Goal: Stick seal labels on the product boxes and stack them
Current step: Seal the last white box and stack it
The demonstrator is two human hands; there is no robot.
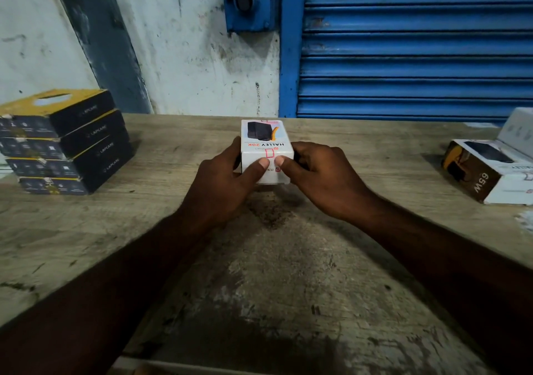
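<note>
A white product box printed "HALLEY 20K" stands on the wooden table in the middle. My left hand grips its left side and my right hand grips its right side. Both thumbs press on the near face, on either side of a clear seal label with a red outline that wraps over the near top edge. Another red-edged label shows at the far top edge.
A stack of several black and yellow boxes stands at the left of the table. At the right edge lie a white and brown "65W" box and another white box behind it. A blue roller shutter rises beyond the table.
</note>
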